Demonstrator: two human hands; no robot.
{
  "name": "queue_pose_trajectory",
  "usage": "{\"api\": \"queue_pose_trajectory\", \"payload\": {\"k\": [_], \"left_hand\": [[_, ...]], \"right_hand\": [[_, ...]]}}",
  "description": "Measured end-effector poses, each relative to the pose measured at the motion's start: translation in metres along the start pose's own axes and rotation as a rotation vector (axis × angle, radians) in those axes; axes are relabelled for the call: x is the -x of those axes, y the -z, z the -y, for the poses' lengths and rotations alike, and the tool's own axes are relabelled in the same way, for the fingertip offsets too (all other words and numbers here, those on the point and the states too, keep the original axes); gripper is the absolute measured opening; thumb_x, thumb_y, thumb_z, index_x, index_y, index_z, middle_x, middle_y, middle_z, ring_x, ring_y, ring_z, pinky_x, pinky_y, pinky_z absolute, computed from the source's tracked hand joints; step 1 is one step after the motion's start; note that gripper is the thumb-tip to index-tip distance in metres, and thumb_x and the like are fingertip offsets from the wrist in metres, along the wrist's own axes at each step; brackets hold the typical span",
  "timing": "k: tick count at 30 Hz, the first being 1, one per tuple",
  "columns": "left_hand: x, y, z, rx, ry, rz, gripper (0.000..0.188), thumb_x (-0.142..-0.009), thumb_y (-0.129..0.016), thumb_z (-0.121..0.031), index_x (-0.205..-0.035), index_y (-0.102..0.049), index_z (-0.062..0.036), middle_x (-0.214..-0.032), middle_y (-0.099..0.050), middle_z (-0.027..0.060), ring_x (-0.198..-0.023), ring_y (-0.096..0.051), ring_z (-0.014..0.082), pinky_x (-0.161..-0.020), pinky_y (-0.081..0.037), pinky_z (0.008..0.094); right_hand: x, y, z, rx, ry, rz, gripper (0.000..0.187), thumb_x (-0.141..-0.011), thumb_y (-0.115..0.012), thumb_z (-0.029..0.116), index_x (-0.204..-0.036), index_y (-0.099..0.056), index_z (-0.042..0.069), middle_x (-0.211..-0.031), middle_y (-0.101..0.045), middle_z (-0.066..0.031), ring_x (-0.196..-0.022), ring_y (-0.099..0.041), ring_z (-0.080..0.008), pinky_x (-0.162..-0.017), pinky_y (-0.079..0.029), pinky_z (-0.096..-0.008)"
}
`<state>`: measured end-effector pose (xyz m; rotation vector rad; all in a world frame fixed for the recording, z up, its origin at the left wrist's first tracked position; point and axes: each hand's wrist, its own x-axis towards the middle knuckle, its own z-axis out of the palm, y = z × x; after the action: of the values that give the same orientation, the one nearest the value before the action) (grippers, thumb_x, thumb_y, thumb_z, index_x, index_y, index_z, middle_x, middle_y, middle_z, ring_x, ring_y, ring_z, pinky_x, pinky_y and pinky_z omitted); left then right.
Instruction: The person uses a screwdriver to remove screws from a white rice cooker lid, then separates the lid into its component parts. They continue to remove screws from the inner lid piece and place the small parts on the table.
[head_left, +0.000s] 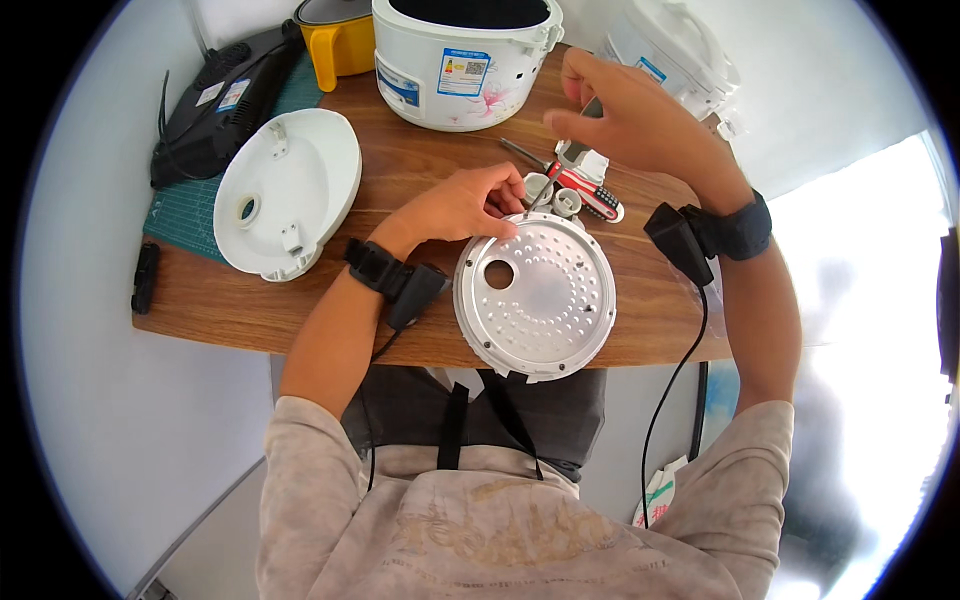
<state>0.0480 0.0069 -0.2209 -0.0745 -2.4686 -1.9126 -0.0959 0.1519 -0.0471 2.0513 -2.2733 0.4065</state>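
Note:
A round silver metal plate (545, 285) with raised dimples and one round hole lies at the table's front edge, several screws around its rim. My left hand (462, 205) grips the plate's far left rim, thumb on top and fingers bent at the edge. Above the far rim, my right hand (625, 115) is closed around a screwdriver (576, 152). The screwdriver slants down to the left, its tip at the plate's far edge near my left fingers. Whether the tip sits in a screw cannot be made out. Small white plastic parts (567, 203) lie just behind the plate.
A red and black screwdriver (590, 190) rests beyond the plate. The white rice cooker body (460, 70) stands behind, a white lid (675, 55) to its right. A white oval cover (290, 190), a black device (225, 105) and a yellow-handled pot (335, 50) are at left.

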Motion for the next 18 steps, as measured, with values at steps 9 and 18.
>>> {"api": "queue_pose_trajectory", "payload": {"k": [9, 18], "left_hand": [[0.0, -0.001, 0.0, -0.019, -0.006, -0.018, 0.044, -0.08, -0.081, -0.011, -0.114, -0.053, -0.0042, -0.107, -0.068, 0.0104, -0.098, -0.064, 0.0174, -0.092, -0.054, 0.0332], [0.001, -0.001, 0.005, 0.027, -0.004, -0.028, 0.044, -0.08, -0.081, -0.011, -0.115, -0.053, -0.0046, -0.107, -0.068, 0.0103, -0.098, -0.064, 0.0168, -0.092, -0.054, 0.0328]], "right_hand": [[0.018, -0.017, 0.005, -0.101, -0.193, -0.262, 0.034, -0.091, -0.069, 0.032, -0.092, -0.055, 0.001, -0.074, -0.065, -0.0181, -0.07, -0.064, -0.0368, -0.065, -0.048, -0.0458], [0.021, -0.02, -0.009, 0.065, -0.261, -0.231, 0.038, -0.088, -0.073, 0.036, -0.094, -0.054, 0.003, -0.071, -0.069, -0.0153, -0.067, -0.068, -0.0373, -0.06, -0.052, -0.0437]]}}
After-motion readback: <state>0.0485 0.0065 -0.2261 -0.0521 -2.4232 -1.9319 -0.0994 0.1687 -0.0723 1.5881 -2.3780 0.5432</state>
